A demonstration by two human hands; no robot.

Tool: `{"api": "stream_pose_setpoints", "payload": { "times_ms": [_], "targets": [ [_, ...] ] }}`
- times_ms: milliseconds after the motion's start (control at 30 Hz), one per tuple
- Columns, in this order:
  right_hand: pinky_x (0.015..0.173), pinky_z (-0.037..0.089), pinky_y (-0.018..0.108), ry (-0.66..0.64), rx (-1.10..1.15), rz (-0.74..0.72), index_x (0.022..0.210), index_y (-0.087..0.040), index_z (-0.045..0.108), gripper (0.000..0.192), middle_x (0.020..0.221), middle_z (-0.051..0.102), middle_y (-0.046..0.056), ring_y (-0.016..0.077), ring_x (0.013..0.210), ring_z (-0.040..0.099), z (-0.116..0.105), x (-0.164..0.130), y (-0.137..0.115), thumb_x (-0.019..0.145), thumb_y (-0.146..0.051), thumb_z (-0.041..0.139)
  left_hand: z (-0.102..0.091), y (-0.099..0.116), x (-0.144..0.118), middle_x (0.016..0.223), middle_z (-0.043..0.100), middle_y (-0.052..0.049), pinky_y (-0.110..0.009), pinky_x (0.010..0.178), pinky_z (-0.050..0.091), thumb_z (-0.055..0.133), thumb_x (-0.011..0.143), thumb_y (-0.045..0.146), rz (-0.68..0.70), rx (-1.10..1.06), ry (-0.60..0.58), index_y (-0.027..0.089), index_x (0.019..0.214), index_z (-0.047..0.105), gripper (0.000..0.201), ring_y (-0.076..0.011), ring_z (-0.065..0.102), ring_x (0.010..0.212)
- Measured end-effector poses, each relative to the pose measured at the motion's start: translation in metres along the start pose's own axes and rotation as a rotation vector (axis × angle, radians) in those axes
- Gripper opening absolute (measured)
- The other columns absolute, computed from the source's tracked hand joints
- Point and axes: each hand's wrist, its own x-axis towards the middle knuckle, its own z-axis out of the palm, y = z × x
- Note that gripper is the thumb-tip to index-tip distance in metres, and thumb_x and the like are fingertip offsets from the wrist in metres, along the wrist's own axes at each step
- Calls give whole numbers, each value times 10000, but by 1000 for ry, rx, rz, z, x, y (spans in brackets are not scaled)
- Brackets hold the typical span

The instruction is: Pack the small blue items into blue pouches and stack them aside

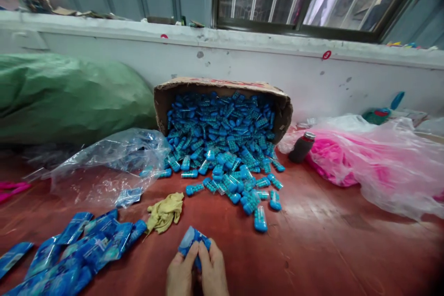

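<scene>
Head view: left hand (180, 274) and right hand (213, 272) pinch a blue packet (193, 239), fingers closed on it. Blue capsules (225, 148) spill from a cardboard box (166, 97) beyond.

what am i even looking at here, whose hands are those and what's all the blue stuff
This is one picture from a camera worn on a person's head, looking forward and down, so the two bare hands at the bottom are the wearer's own. The left hand and right hand together hold a small blue packet. On the red surface a cardboard box lies tipped on its side, spilling small blue capsules. More blue packets lie at the left, beside a yellow rag and a clear plastic bag. A pink bag and a dark bottle sit at the right.
</scene>
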Motion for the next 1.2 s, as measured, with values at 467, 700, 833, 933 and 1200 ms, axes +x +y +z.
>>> {"api": "stream_pose_setpoints", "payload": {
  "times_ms": [467, 700, 833, 933, 1200],
  "targets": [
    [505, 351, 200, -374, -327, -262, 620, -181, 470, 331, 573, 468, -35, 96, 530, 443, -33, -1, -46, 862, -380, 363, -14, 14, -10, 426, 529, 31, -152, 311, 304, 666, 650, 281, -226, -73, -120, 143, 634, 522, 200, -66, 455, 338],
    [752, 351, 404, 464, -1133, -526, 990, -131, 558, 299, 963, 546, 168, 296, 935, 462, -112, 48, -58, 815, -347, 445, -15, 11, -16, 434, 537, 24, -147, 318, 326, 562, 757, 237, -307, -203, -63, 165, 635, 474, 167, -68, 468, 348],
    [651, 366, 352, 461, -1309, -419, 977, -141, 565, 263, 878, 575, 156, 274, 842, 509, -128, 62, -49, 827, -304, 423, -13, 10, -18, 423, 526, 30, -140, 323, 351, 553, 765, 246, -372, -218, -32, 160, 648, 498, 156, -67, 481, 349],
    [620, 379, 313, 335, -1154, -358, 992, -154, 544, 249, 889, 584, 124, 236, 792, 541, -122, 56, -44, 809, -285, 438, -12, 10, -19, 424, 534, 22, -145, 334, 381, 549, 767, 266, -391, -217, -13, 153, 642, 512, 173, -73, 500, 357],
    [422, 373, 192, -143, -188, -45, 931, -176, 518, 263, 801, 565, 27, 135, 611, 507, -97, 10, -53, 746, -363, 526, -13, 8, -18, 428, 543, 18, -149, 340, 401, 565, 753, 282, -361, -249, -5, 154, 632, 521, 182, -79, 516, 374]
  ]
}}
